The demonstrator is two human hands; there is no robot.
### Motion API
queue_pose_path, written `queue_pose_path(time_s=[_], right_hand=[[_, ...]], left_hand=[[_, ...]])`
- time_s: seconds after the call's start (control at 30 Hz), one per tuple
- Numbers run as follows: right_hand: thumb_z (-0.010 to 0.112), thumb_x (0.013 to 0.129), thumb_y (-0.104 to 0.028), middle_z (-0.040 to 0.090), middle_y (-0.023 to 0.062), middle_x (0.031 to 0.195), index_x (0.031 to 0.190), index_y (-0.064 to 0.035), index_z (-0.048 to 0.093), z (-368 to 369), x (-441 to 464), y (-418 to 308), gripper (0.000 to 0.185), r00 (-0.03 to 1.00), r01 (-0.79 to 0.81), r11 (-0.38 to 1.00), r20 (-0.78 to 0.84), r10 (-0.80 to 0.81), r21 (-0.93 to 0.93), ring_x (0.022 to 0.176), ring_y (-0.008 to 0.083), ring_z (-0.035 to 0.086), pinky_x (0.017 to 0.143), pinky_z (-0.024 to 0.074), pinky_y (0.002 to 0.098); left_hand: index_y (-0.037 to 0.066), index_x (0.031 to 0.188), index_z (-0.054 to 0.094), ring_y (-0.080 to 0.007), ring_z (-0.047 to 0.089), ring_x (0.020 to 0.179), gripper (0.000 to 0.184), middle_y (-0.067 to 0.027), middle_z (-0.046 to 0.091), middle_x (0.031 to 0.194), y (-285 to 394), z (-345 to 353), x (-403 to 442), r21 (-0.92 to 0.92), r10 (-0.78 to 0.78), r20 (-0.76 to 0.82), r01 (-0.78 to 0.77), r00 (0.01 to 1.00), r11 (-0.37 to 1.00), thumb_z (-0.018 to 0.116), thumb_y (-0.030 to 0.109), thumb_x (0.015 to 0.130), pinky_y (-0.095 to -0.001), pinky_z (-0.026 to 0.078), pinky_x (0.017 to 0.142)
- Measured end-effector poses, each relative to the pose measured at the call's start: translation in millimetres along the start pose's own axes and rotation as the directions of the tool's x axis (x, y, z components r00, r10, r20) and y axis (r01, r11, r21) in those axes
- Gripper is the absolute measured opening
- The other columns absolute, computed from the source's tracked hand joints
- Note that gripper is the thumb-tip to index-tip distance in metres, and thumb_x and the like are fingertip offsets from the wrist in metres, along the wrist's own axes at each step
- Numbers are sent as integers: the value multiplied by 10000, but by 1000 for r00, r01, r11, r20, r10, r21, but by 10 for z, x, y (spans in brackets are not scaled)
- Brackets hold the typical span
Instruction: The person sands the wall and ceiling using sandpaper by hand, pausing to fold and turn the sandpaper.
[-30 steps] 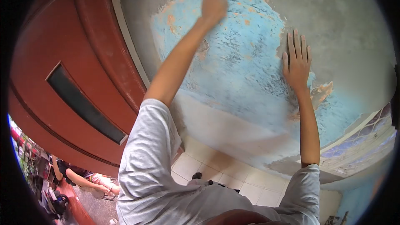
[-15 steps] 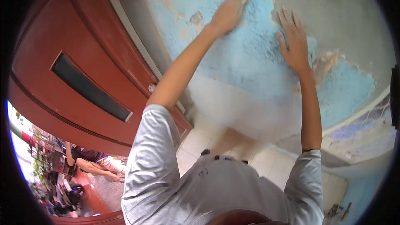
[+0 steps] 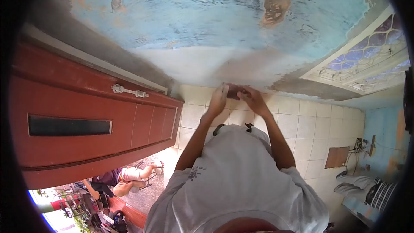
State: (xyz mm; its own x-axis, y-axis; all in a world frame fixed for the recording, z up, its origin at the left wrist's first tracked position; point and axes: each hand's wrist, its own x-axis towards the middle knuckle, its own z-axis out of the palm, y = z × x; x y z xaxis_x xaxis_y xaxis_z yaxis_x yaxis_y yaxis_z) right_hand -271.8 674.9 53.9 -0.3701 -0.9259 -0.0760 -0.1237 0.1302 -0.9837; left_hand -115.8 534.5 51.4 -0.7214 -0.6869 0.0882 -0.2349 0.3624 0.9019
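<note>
Low in front of my body, my left hand (image 3: 218, 99) and my right hand (image 3: 255, 100) hold a small dark reddish-brown piece of sandpaper (image 3: 233, 91) between them. The left fingers close on its left end, and the right fingers pinch its right side. Beyond the hands rises a wall (image 3: 185, 26) with worn light-blue paint, dark scuff marks and a whitish lower band. A rough grey-brown strip (image 3: 278, 0) of bare plaster runs down the blue part. Neither hand touches the wall.
A red-brown door (image 3: 86, 146) with a handle (image 3: 129, 91) stands on the left. Beyond it, a seated person's legs (image 3: 133, 177) show outside. Pale tiles (image 3: 297, 125) cover the floor. A grilled window (image 3: 366, 56) is at right, and a brown board (image 3: 337, 157) lies below it.
Both hands have come down off the wall and together. The left hand was pressing a pale yellowish sheet to the wall, the right lay flat on it. The view has tilted and turned.
</note>
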Motion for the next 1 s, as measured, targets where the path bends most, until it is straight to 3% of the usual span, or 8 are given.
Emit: queue_pose_path(time_s=[0.13, 0.37, 0.43, 0.53, 0.63, 0.7, 0.93, 1.0], right_hand=[[706, 986, -166, 677, 61, 1124, 1223, 37, 629, 18, -402, 48, 322, 983, -174, 983, -54, 177, 55, 1104, 139, 617, 959, 496, 307], [714, 982, -175, 682, 66, 1193, 1313, -9, 640, 97, -513, 235, 378, 995, -98, 946, 51, 86, 310, 1178, 164, 602, 991, 511, 342], [741, 955, -190, 719, 69, 1124, 1278, -21, 674, 139, -413, 243, 370, 995, -102, 910, 43, 93, 403, 1038, 181, 684, 887, 545, 321], [717, 972, -150, 729, 95, 1106, 1344, -28, 662, 275, -233, 472, 395, 998, -66, 987, -13, 69, 145, 1035, 177, 675, 869, 549, 317], [712, 975, -143, 741, 87, 1038, 1276, -11, 692, 505, -183, 363, 330, 988, -118, 954, -62, 140, 275, 952, 164, 692, 804, 553, 304], [711, 975, -143, 740, 79, 1044, 1260, -8, 694, 674, -130, 418, 316, 991, -118, 970, -33, 128, 212, 955, 154, 686, 810, 550, 303], [715, 980, -192, 727, 41, 1037, 1223, -6, 700, 966, 83, 479, 307, 956, -213, 953, 247, 158, 215, 945, 128, 662, 818, 529, 287], [728, 973, -225, 706, 25, 978, 1181, -5, 705, 1124, 119, 418, 304, 968, -213, 945, 183, 170, 250, 894, 122, 653, 787, 529, 288]], left_hand=[[-33, 1202, 570, -380, 618, 1054, 376, -228, 646, 1111, 99, 414, -374, -134, -87, 59, 94, 994, 987, 408, 297, 1121, -413, 467, 934], [-21, 1210, 557, -309, 617, 1074, 318, -178, 627, 1110, -85, 459, -557, -112, -130, -1, 129, 992, 985, 449, 261, 1111, -399, 467, 957], [-21, 1226, 556, -292, 625, 1075, 328, -172, 638, 1119, -76, 363, -601, -35, -112, -82, 109, 990, 993, 465, 271, 1107, -396, 479, 947], [-10, 1318, 559, -436, 633, 1060, 360, -257, 627, 1183, -45, 84, -762, -53, -210, -44, 207, 977, 977, 544, 248, 1068, -447, 509, 909], [6, 1321, 588, -392, 670, 1013, 347, -244, 656, 1165, -60, -185, -888, -90, -226, 35, 228, 973, 969, 597, 211, 1041, -423, 544, 837], [-1, 1255, 653, -198, 704, 879, 291, -151, 720, 1030, -89, -312, -959, -59, -254, -53, 251, 966, 966, 639, 178, 1026, -335, 551, 770], [9, 1290, 666, -208, 705, 888, 319, -149, 712, 1130, -602, -637, -974, -205, -371, 29, 369, 928, 906, 663, 142, 999, -328, 613, 748], [2, 1265, 670, -211, 702, 895, 302, -145, 704, 1112, -772, -827, -882, -176, -300, 73, 308, 951, 935, 665, 137, 994, -328, 609, 745]])
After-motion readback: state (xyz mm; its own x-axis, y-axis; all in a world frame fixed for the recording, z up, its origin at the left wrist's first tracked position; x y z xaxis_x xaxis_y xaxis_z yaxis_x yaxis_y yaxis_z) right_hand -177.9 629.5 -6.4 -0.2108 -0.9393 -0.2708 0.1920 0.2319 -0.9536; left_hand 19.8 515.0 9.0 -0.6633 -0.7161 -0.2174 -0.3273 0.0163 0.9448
